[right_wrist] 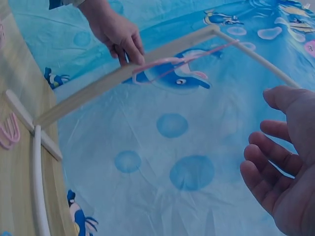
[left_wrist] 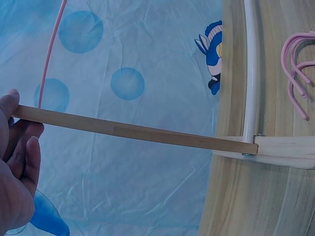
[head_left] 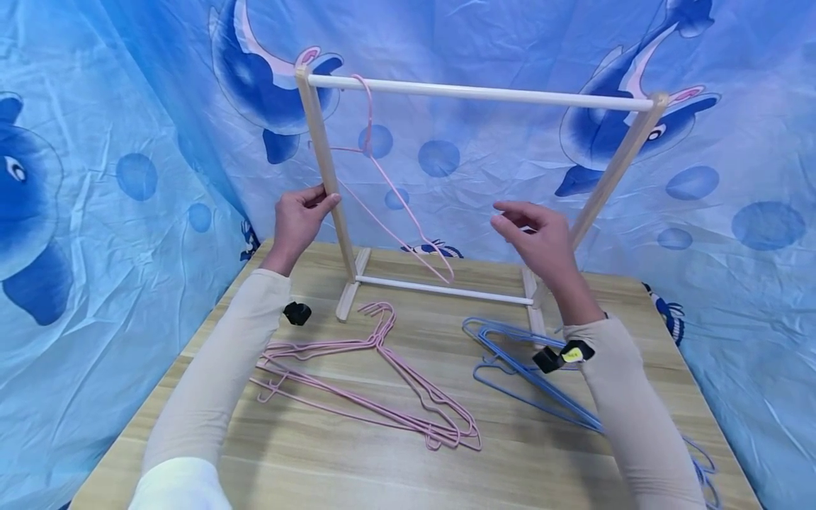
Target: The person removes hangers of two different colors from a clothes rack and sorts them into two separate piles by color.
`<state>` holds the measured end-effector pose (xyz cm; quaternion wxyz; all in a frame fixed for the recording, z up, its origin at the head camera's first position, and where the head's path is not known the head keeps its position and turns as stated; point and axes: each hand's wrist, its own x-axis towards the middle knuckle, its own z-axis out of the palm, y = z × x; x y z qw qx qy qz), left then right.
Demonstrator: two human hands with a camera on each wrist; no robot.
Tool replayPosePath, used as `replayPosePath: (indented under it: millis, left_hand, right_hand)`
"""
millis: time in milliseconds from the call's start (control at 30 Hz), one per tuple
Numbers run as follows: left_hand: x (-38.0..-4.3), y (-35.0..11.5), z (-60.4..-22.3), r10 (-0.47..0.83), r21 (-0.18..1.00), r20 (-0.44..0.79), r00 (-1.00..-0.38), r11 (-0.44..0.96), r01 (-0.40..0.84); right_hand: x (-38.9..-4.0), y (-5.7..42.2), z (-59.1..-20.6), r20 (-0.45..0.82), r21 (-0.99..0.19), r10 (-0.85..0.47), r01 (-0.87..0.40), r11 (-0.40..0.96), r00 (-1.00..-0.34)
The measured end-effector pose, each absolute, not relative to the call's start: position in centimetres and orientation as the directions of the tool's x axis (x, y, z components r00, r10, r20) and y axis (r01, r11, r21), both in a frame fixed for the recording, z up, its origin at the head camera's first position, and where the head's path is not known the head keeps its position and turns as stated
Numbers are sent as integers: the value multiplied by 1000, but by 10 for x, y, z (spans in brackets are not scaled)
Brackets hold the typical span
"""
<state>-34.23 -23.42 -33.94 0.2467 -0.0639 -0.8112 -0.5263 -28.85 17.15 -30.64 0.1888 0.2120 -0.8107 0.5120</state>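
My left hand (head_left: pixel 302 221) pinches the left wooden post (head_left: pixel 324 152) of a small clothes rack, thumb on one side and fingers on the other. In the left wrist view the thumb and fingers (left_wrist: pixel 32 162) show on either side of that post. One pink hanger (head_left: pixel 408 216) hangs by its hook from the white top rail (head_left: pixel 472 92), near the left end. My right hand (head_left: pixel 538 237) is in the air in front of the right post (head_left: pixel 615 170), fingers loosely bent and holding nothing. In the right wrist view its fingers (right_wrist: pixel 268 157) are spread apart.
Several pink hangers (head_left: pixel 376 344) lie stacked on the wooden table (head_left: pixel 357 474) before the rack. Blue hangers (head_left: pixel 535 379) lie to the right, partly under the right forearm. A white lower rail (head_left: pixel 440 289) joins the rack's feet. Blue dolphin-print cloth (head_left: pixel 484 191) surrounds the table.
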Motion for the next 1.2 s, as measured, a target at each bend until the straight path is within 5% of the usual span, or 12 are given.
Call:
replayPosePath:
  millis: [1200]
  left_hand:
    - [-344, -234, -341, -160, 828, 472, -867, 419, 373]
  right_hand:
    - [-324, 49, -302, 443, -841, -384, -524, 135, -810]
